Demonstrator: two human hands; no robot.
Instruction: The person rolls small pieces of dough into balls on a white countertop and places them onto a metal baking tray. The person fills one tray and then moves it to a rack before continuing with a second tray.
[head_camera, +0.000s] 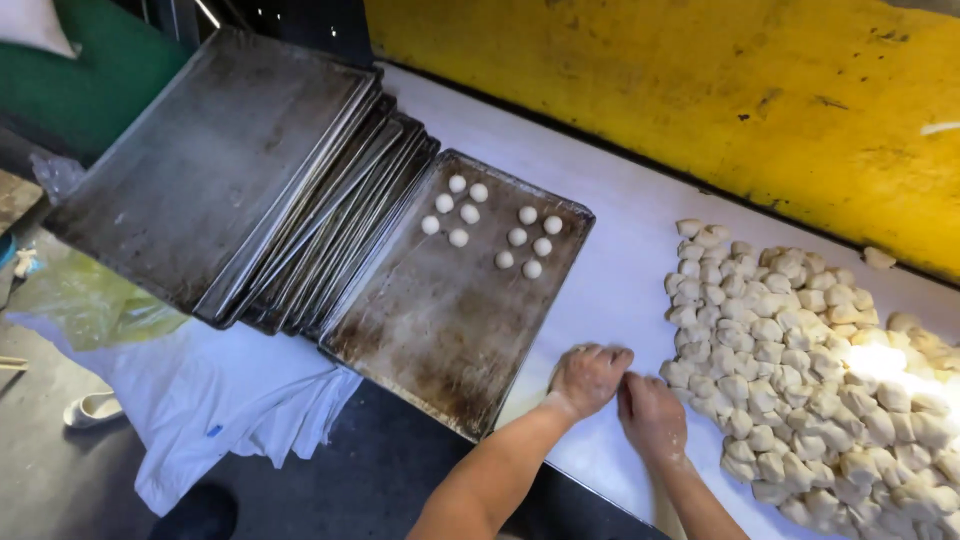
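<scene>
Rolling step, by the look of it: left hand (588, 377) and right hand (650, 414) cupped palm-down on the white tabletop (620, 270) near its front edge, fingers curled, any dough beneath hidden. Next, likely setting rounded balls (490, 225) on the worn tray (440, 320). Pale, floured, roughly cut dough pieces (800, 360) heaped toward the right end.

No labels, signs or screens showed. The only packaging was a crumpled, translucent yellow-green plastic bag (85, 298) at the left edge, below the stacked trays, and a scrap of clear plastic wrap (55, 172) just above it, beside the top tray's corner.
</scene>
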